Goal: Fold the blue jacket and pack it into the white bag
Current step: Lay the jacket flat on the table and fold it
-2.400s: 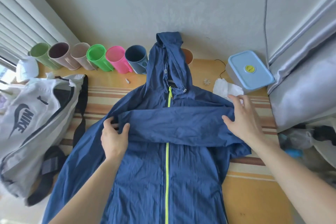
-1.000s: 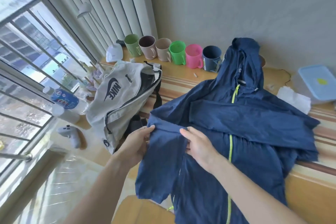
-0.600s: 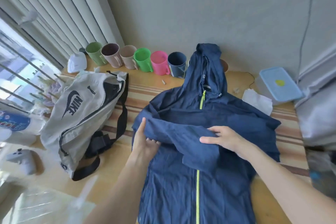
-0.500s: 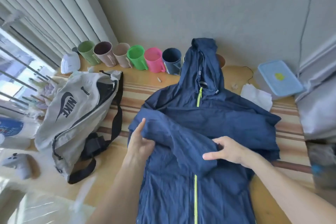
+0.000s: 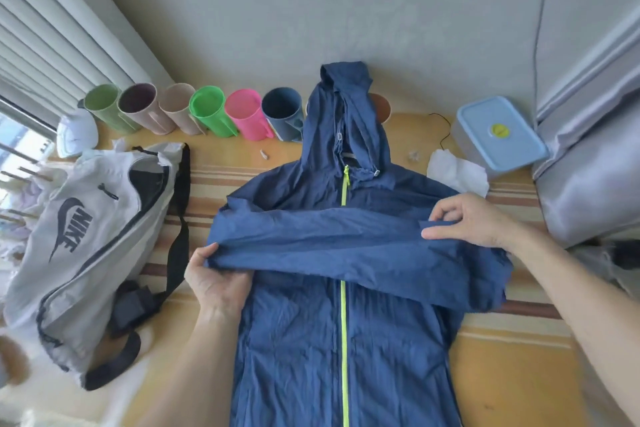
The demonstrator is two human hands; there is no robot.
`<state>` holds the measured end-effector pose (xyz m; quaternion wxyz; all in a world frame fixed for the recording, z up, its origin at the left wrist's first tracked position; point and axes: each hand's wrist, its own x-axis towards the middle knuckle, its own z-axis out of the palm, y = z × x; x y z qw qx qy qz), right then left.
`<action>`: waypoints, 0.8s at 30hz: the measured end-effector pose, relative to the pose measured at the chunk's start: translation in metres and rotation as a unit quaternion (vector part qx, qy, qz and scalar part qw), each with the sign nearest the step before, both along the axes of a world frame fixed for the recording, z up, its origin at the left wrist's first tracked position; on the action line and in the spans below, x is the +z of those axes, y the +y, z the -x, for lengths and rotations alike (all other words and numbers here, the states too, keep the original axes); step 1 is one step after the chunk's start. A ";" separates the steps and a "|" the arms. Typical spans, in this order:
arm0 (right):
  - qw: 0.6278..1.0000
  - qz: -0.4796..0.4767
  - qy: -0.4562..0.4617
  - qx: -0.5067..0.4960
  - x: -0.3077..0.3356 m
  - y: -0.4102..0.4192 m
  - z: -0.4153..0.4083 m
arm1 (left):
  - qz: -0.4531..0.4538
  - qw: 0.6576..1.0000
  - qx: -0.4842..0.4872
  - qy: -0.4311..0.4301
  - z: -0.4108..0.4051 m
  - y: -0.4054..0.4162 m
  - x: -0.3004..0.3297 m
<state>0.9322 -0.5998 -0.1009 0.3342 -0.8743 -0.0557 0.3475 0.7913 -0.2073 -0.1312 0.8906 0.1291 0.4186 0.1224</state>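
Observation:
The blue jacket (image 5: 343, 340) lies front up on the wooden table, hood toward the wall, with a neon-yellow zipper down its middle. Both sleeves are folded across the chest in a horizontal band. My left hand (image 5: 216, 279) grips the band's left end at the jacket's left edge. My right hand (image 5: 465, 220) pinches the sleeve fabric at the right shoulder. The white bag (image 5: 74, 246), with a dark logo and a black strap, lies to the left of the jacket with its zipper partly open.
A row of several coloured cups (image 5: 204, 113) stands along the back wall. A blue-lidded box (image 5: 498, 133) and a white tissue (image 5: 457, 173) sit at the back right. A grey curtain (image 5: 588, 163) hangs at the right, window blinds at the left.
The left sleeve has been laid across the chest over the right sleeve. My right hand moved from the middle of the jacket to its right shoulder; my left hand now grips the left fold.

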 end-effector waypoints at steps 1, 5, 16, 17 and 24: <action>0.995 0.071 -0.064 -0.012 -0.010 -0.005 0.000 | -0.011 1.000 -0.006 0.017 0.001 0.000 -0.003; 0.923 0.182 -0.321 -0.113 -0.031 0.000 0.033 | -0.099 0.977 -0.048 0.183 0.011 -0.003 -0.013; 0.940 0.099 -0.203 -0.254 -0.030 -0.016 0.057 | -0.863 0.172 -0.467 0.090 -0.014 -0.013 -0.037; 0.933 0.093 -0.229 -0.260 -0.027 -0.017 0.048 | -0.838 0.169 -0.502 0.133 -0.015 -0.011 -0.043; 0.885 0.110 -0.426 -0.149 -0.038 0.027 0.049 | -0.916 0.145 -0.372 0.050 -0.014 -0.034 -0.051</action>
